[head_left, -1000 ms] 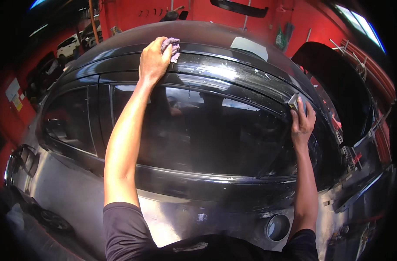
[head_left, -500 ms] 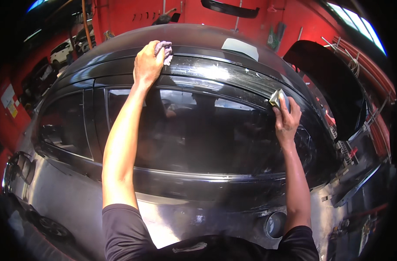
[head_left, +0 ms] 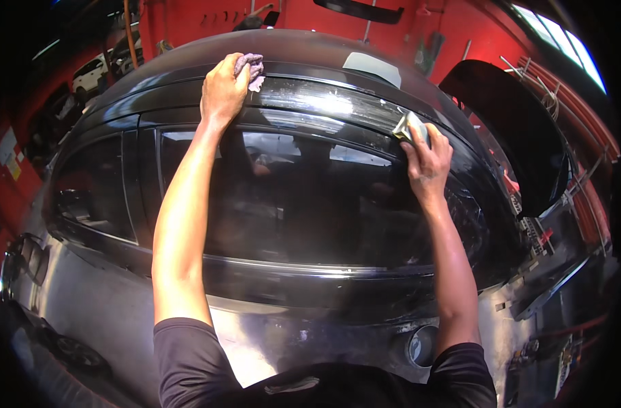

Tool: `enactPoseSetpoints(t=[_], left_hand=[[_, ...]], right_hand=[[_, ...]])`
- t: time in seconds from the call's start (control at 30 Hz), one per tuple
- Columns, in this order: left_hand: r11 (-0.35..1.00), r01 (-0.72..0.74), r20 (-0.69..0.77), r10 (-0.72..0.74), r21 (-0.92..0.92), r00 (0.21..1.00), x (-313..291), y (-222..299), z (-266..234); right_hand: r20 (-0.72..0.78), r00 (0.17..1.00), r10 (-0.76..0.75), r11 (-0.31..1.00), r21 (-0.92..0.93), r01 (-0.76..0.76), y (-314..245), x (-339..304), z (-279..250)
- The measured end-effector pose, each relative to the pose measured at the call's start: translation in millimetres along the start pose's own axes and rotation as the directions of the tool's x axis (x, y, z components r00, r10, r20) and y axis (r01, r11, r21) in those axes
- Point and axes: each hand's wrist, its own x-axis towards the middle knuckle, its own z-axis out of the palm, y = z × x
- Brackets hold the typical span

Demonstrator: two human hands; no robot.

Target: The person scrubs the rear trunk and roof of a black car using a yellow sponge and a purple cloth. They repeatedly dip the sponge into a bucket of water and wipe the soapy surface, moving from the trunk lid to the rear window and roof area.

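Note:
A dark car [head_left: 303, 265] stretches across in front of me, its side window [head_left: 310, 204] facing me. On the roof edge at the left, my left hand [head_left: 223, 92] is closed around a crumpled purple-grey cloth [head_left: 254, 69]. Farther right, my right hand [head_left: 429, 162] grips a pale sanding block [head_left: 415, 129] wrapped in a yellowish sheet, its face against the roof edge strip [head_left: 324, 102]. That strip looks wet and shiny, with whitish streaks between my two hands.
An open black panel [head_left: 511, 129] stands up at the car's right end. A round bucket [head_left: 422, 345] sits on the floor below my right arm. Metal racks and pipes [head_left: 582, 163] line the right wall. A white vehicle [head_left: 89, 75] stands at the far left.
My right hand has slid the sanding block leftward and slightly up along the roof edge. My left hand keeps the cloth at about the same spot on the roof; the whole view has shifted slightly.

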Motion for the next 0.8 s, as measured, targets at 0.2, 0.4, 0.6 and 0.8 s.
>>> enactPoseSetpoints(t=[0.2, 0.4, 0.6, 0.8], left_hand=[[0.999, 0.042, 0.006, -0.042, 0.012, 0.999, -3, 17, 14], [0.999, -0.013, 0.021, 0.014, -0.039, 1.0, 0, -8, 2], [1.0, -0.007, -0.008, 0.007, 0.014, 1.0, 6, 5, 9], [1.0, -0.003, 0.028, 0.003, -0.008, 1.0, 0, 1, 17]], right_hand=[[-0.132, 0.991, 0.033, 0.997, -0.065, -0.042, -76, 33, 49], [0.033, 0.988, -0.149, 0.972, 0.186, 0.14, -121, 83, 81], [-0.051, 0.993, 0.103, 0.992, -0.071, -0.106, 25, -13, -12], [-0.042, 0.999, -0.021, 0.991, 0.128, 0.026, -156, 82, 103]])
